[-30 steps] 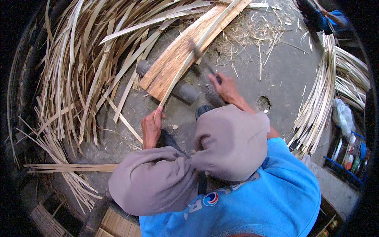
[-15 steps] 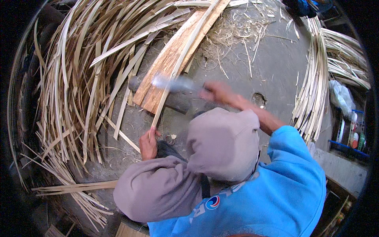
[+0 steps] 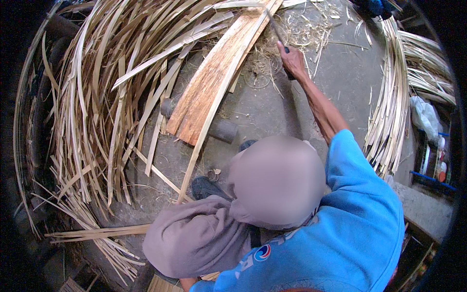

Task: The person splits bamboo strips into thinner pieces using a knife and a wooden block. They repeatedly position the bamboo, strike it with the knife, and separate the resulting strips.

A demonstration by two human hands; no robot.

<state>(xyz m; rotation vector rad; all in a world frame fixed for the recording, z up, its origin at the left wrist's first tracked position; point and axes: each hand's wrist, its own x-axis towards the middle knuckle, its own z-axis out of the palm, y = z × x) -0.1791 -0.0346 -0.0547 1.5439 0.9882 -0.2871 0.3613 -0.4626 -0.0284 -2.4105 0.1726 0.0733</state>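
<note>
My right hand [image 3: 293, 62] is closed round the dark handle of a long-bladed knife [image 3: 276, 30], arm stretched far forward. The blade reaches the far part of a wooden board [image 3: 209, 78] and crosses a pale split strip [image 3: 221, 90] lying along the board's right side. Toward me the strip runs off the board, its near end meeting my left knee [image 3: 189, 233]. Of my left arm only a bit of skin shows below that knee, at the lower edge; the hand itself is hidden. A dark round bar [image 3: 223, 130] lies crosswise under the board's near end.
A large heap of long split strips [image 3: 92, 97] fills the left side. Bundled strips [image 3: 389, 97] lie at right, with a plastic bag [image 3: 424, 117] and a blue rack [image 3: 433, 177] beyond. Thin shavings [image 3: 311, 29] litter the far grey floor.
My right hand has swung the knife forward, from over the board's near end to its far part. My left hand has let go of the strip's near end and dropped out of sight.
</note>
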